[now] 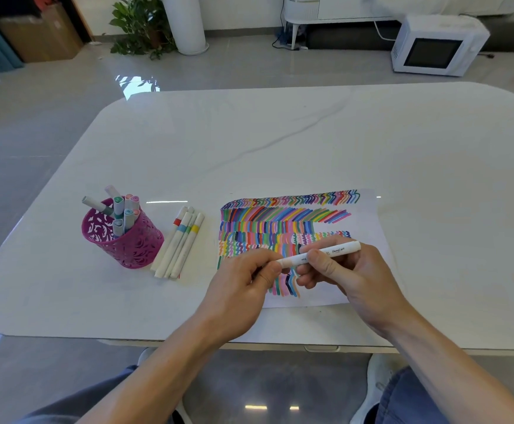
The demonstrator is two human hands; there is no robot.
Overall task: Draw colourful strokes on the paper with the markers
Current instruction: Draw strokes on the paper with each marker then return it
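A white sheet of paper (369, 270) lies on the table, covered with rows of colourful strokes. Above its lower part I hold one white marker (335, 250) level with both hands. My right hand (346, 270) grips the barrel. My left hand (246, 283) pinches the marker's left end, where a pale peach band shows; whether a cap sits there is hidden by the fingers. A magenta cut-out pen cup (127, 237) with several capped markers stands to the left. Several white markers (179, 243) lie side by side between the cup and the paper.
The table (280, 142) is white marble with rounded corners, and its near edge runs just below my wrists. On the floor beyond stand a white microwave (436, 45), a potted plant (141, 26) and a white column.
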